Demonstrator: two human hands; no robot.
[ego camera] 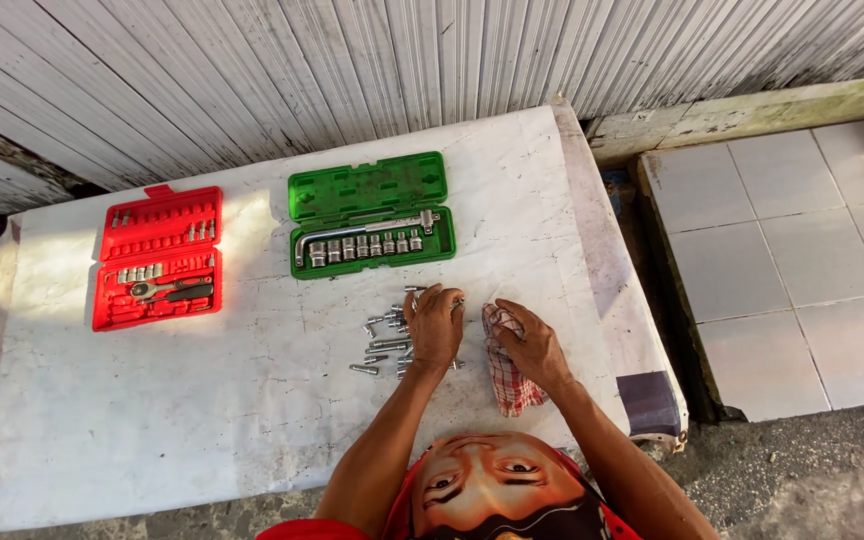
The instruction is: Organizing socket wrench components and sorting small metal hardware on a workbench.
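My left hand (435, 325) lies palm down on a scatter of loose metal sockets and bits (382, 345) on the white tabletop (202, 400). Its fingers are slightly apart, and their tips are by a small metal piece (458, 303). Whether it pinches a piece is hidden under the palm. Just to the right, my right hand (530, 345) presses and grips a red-and-white checked cloth (510, 385), which hangs toward the table's near edge. The two hands are close together but apart.
An open green case (370, 190) with a bent handle and a row of sockets lies beyond the hands. An open red case (157, 258) with a ratchet and bits lies at the left. A corrugated wall runs behind. Tiled floor (782, 260) lies to the right.
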